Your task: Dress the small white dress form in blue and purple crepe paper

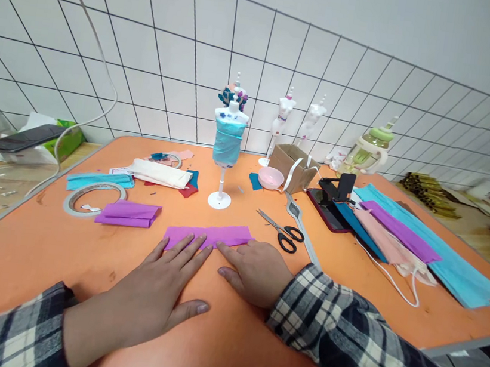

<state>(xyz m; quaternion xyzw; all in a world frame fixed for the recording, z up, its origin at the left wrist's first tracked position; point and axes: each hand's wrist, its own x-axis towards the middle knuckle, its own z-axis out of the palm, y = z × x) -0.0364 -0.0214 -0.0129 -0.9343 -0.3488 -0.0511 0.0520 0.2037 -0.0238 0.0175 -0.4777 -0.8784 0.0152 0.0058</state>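
A strip of purple crepe paper [229,235] lies flat on the orange table in front of me. My left hand [164,281] rests palm down with fingers spread, its fingertips on the strip's left half and near edge. My right hand [258,271] touches the near edge with an outstretched index finger; its thumb is apart and its other fingers are curled out of sight. Neither hand grips anything. Black-handled scissors [286,235] lie beyond my right hand. Behind the strip stands a small white dress form [228,139] wrapped in light blue paper.
Left are a folded purple piece [128,214], a tape roll [71,204] and a white bundle [160,173]. A pink bowl [271,178], cardboard box [290,166], phone [325,209] and stacked coloured paper strips [456,256] lie right. A bottle [369,149] stands near the tiled wall.
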